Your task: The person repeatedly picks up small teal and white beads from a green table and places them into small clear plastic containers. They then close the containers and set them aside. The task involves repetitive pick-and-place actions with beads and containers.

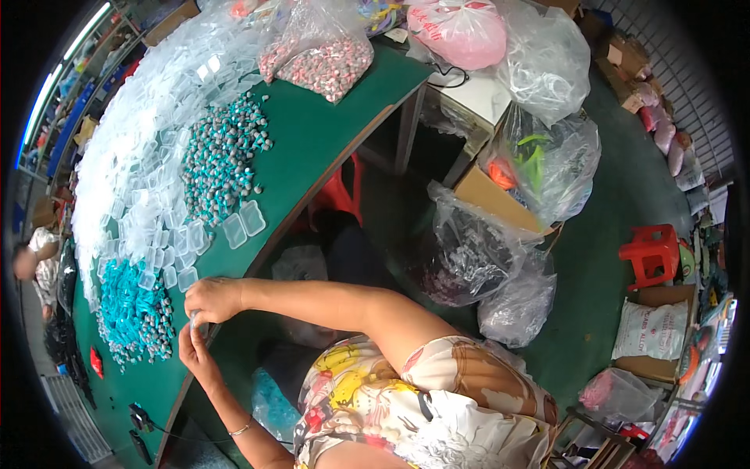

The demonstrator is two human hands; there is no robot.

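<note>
Green bench (312, 148) heaped with clear cases (148, 133); our right hand (211, 299) and left hand (194, 348) pinch one clear case (195, 320) together at the edge, teal-grey pieces (137, 313) close by for reach.

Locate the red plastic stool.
In the head view the red plastic stool stands on the green floor at the right, just above a cardboard box holding a white bag.

Green-topped table (312, 148), pretty packed. Huge heap of clear plastic lids (148, 141) down far side. Pile of grey-and-teal small parts (219, 156) mid-table, teal pile (137, 309) near front edge. Bag of pink-grey bits (320, 55) at far end. Small red thing (96, 362) beside teal pile.
</note>
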